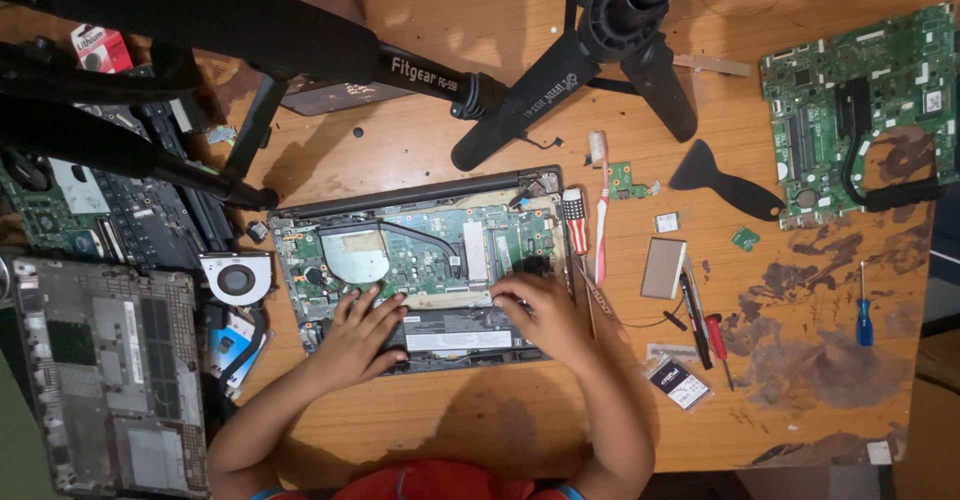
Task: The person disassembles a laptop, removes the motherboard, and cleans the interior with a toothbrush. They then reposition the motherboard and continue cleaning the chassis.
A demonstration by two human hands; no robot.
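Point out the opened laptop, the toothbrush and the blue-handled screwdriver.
opened laptop (440, 245): head view, on the exposed green board.
toothbrush (601, 225): head view, on the middle of its handle.
blue-handled screwdriver (864, 325): head view, on the blue handle.

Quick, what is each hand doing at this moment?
Left hand: open, fingers spread on the opened laptop's black battery, holding nothing.
Right hand: fingers curled on the laptop's green board; grip cannot be told.
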